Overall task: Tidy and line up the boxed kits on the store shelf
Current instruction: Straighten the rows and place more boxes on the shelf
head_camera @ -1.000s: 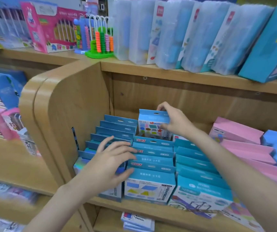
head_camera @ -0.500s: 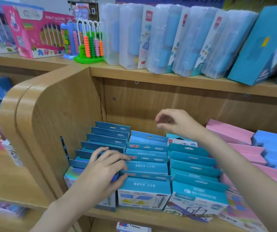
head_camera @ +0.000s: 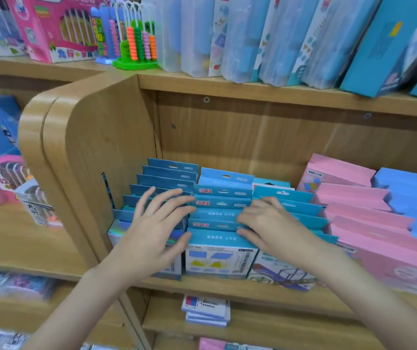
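1. Head view: blue boxed kits (head_camera: 218, 233), three rows, at shelf (head_camera: 202, 284) front edge by its left wall.
2. My left hand (head_camera: 155, 224), fingers spread flat, presses left row.
3. My right hand (head_camera: 268, 223), loosely curled, rests on right row.
4. Advice: squeeze rows together evenly, level tops.

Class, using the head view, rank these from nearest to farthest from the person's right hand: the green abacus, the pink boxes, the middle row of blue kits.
1. Middle row of blue kits: under the right hand fingertips.
2. Pink boxes: same shelf, to its right.
3. Green abacus: upper shelf, up and to the left.
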A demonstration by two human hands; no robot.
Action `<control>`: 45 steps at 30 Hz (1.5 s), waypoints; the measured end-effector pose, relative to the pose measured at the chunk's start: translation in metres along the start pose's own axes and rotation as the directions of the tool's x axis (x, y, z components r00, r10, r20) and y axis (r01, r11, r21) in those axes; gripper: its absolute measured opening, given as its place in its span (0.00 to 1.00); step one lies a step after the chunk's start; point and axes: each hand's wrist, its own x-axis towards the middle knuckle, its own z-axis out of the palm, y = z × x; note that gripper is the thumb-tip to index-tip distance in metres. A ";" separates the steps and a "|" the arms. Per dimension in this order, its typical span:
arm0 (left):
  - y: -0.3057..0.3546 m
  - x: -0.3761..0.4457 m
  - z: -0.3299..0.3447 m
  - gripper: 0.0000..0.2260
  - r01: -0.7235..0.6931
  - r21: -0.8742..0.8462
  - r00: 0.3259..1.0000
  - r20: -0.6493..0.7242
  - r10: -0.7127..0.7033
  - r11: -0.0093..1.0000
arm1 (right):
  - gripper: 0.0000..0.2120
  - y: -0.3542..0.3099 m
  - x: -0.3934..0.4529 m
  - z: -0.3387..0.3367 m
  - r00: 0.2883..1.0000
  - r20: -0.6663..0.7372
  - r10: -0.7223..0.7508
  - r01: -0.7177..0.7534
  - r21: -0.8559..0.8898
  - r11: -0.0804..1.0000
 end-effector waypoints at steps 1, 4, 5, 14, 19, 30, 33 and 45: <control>0.000 -0.003 -0.001 0.16 0.008 -0.010 1.000 0.005 -0.008 1.000 | 0.14 -0.002 -0.003 0.001 1.000 -0.028 -0.007 0.006 -0.018 1.000; 0.000 -0.011 -0.002 0.17 0.025 -0.038 1.000 0.004 -0.024 0.999 | 0.13 -0.007 -0.016 0.002 0.996 -0.074 -0.047 0.048 0.013 0.999; -0.001 -0.013 -0.002 0.17 0.026 -0.037 1.000 0.005 -0.026 0.999 | 0.12 -0.009 -0.021 0.002 0.995 -0.080 -0.057 0.060 0.030 0.998; -0.002 -0.022 -0.003 0.17 0.061 -0.058 0.996 -0.066 -0.065 0.996 | 0.08 -0.024 -0.051 -0.004 0.993 -0.121 -0.001 0.028 0.225 0.974; 0.010 -0.010 -0.003 0.16 0.043 -0.013 0.990 -0.133 -0.044 0.999 | 0.11 -0.017 -0.060 -0.012 0.995 -0.073 0.070 -0.047 0.284 0.958; 0.006 0.021 -0.006 0.22 0.131 -0.122 0.981 -0.128 -0.147 0.984 | 0.14 -0.004 -0.015 0.002 0.991 0.015 0.132 -0.127 0.386 0.914; 0.010 0.025 -0.010 0.24 0.052 -0.050 0.996 -0.075 -0.055 0.997 | 0.12 -0.003 -0.006 0.008 0.989 -0.060 0.135 -0.112 0.295 0.949; 0.008 0.022 0.009 0.24 -0.045 0.123 0.999 -0.007 0.046 0.991 | 0.16 0.024 0.009 -0.013 0.987 0.026 0.162 -0.158 0.416 0.896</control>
